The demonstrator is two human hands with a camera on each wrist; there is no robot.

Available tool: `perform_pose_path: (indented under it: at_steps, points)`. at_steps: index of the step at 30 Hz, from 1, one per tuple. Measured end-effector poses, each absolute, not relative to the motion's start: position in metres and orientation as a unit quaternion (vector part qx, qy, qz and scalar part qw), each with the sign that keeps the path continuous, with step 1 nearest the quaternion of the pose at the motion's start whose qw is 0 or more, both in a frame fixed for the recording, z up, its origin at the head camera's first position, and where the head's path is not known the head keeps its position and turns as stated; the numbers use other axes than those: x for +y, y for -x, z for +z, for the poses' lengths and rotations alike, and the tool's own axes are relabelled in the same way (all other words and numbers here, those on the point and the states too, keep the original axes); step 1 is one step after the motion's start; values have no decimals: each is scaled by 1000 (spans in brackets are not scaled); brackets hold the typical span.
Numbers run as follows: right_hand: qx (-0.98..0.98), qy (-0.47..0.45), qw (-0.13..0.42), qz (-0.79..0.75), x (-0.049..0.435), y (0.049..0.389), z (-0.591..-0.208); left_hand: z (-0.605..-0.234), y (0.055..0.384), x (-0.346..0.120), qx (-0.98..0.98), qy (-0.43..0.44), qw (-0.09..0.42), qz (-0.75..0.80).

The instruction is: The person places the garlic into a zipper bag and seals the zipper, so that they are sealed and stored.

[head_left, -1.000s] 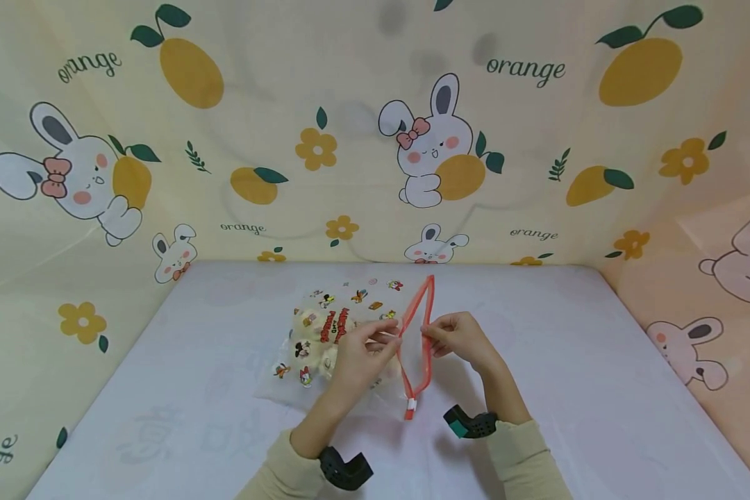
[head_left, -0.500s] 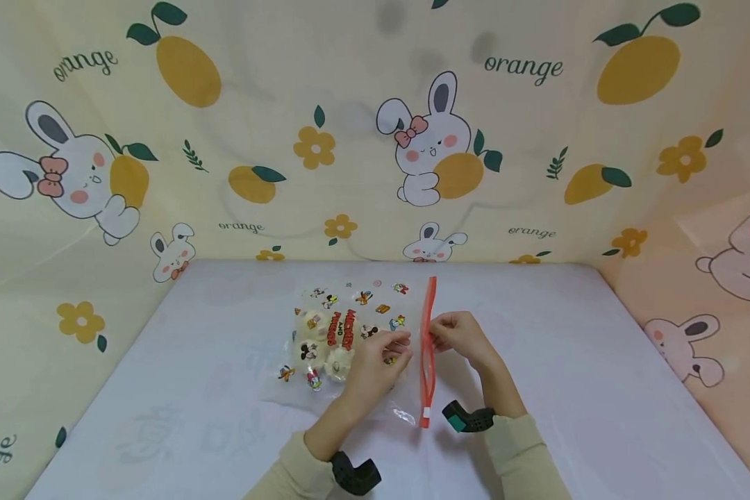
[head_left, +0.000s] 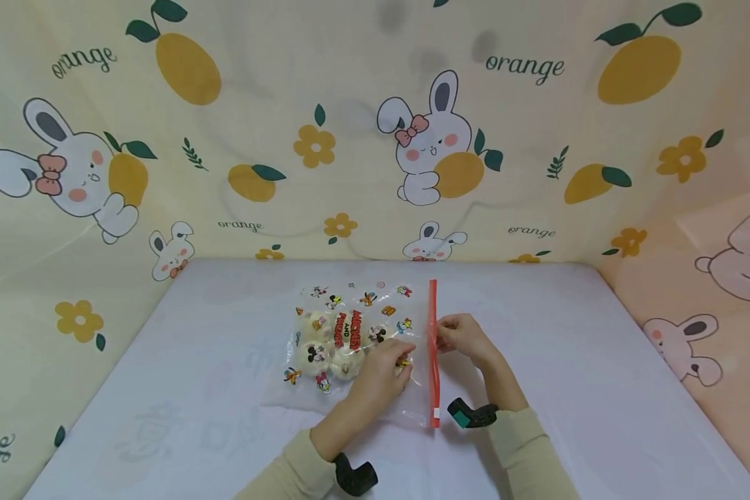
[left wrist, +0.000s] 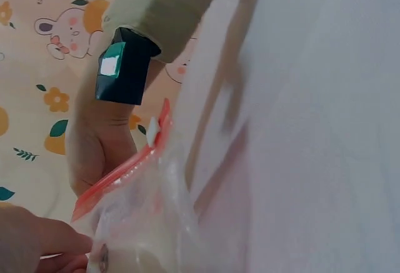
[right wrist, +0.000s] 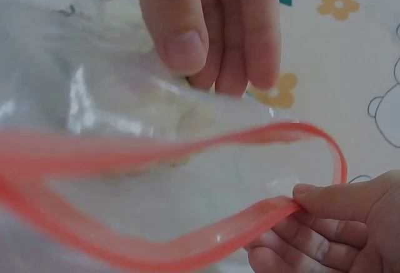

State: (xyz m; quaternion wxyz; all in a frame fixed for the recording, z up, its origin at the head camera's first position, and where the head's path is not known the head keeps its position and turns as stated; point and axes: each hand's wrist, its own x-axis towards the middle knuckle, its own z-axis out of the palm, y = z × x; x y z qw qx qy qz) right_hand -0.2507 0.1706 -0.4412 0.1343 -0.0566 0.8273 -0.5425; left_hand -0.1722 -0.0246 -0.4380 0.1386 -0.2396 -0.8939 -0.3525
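A clear zip bag (head_left: 362, 396) with cartoon prints and red lettering lies on the table, with several pale round things (head_left: 346, 362) inside. Its red zipper strip (head_left: 433, 347) runs along the right side, a white slider (head_left: 437, 412) at the near end. My right hand (head_left: 465, 338) pinches one lip of this strip between thumb and fingers; the right wrist view shows the bag's mouth (right wrist: 212, 192) gaping there. Over the bag's right half is my left hand (head_left: 378, 375), fingers loosely bent and fingertips close over the plastic, just left of the strip.
A white cloth covers the table (head_left: 600, 389). Behind and at both sides hangs a cream curtain (head_left: 350, 69) printed with rabbits and oranges. Each wrist carries a black device, one on the left (head_left: 355, 476) and one on the right (head_left: 473, 414).
My left hand has let go of the zipper strip and moved slightly right and down over the bag. The gaping mouth now looks like a narrow line from above. My right hand stays at the strip.
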Motion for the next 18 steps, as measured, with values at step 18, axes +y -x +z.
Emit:
perform_pose_path:
  at_steps: [18]
  points:
    - [814, 87, 223, -530, 197, 233, -456, -444, 176, -23, -902, 303, 188, -244]
